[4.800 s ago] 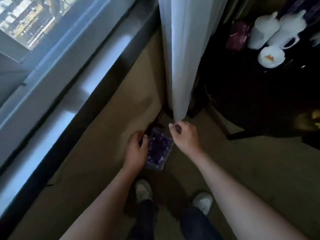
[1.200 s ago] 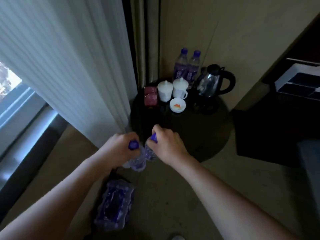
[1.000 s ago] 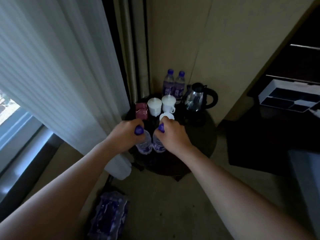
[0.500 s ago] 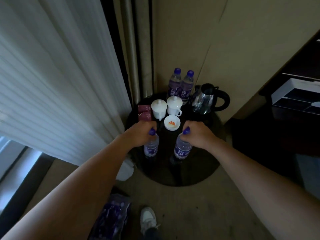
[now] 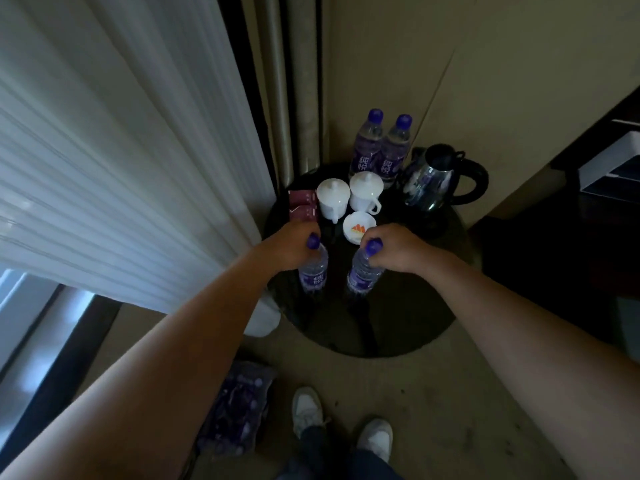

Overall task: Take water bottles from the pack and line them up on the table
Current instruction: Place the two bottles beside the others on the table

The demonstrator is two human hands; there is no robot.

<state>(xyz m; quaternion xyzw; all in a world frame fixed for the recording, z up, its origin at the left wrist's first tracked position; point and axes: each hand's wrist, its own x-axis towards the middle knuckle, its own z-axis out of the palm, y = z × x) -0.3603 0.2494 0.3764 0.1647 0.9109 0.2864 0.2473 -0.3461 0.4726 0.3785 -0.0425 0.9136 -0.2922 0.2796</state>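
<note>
Bottle (image 5: 313,270) under left hand (image 5: 287,245) grip

A single head-worn wide-angle camera is looking steeply down and forward, with the round dark worktop (image 5: 398,317) sitting close at frame centre and the person's shoes (image 5: 341,424) showing at the bottom edge.

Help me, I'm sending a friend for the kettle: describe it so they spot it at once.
Find the round dark table in the corner by the curtain. At its far right edge, right of two upright purple-capped bottles, stands the kettle: the only shiny metal item, with a black handle.
</note>
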